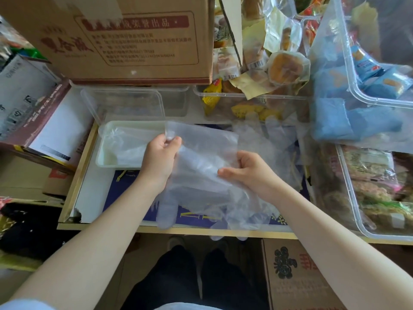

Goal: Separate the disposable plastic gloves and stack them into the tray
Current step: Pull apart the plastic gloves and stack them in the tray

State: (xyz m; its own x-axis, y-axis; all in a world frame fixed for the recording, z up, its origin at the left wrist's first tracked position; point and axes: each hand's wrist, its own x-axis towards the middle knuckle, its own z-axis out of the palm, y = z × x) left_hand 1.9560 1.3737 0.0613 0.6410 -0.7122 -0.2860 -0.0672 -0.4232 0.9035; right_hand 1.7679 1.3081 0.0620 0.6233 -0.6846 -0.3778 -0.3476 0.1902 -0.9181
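Mid-separation: left hand (159,156) pinches the top glove (201,139) corner, right hand (248,172) grips the bunch (201,198). Next, probably peel it free and lay it in the tray (107,162), far left.

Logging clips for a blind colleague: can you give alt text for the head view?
Both hands hold a bunch of clear plastic gloves above a cluttered table: the left hand pinches the top edge, the right hand grips the side. A white tray with gloves already in it sits just left of them, below a cardboard box.
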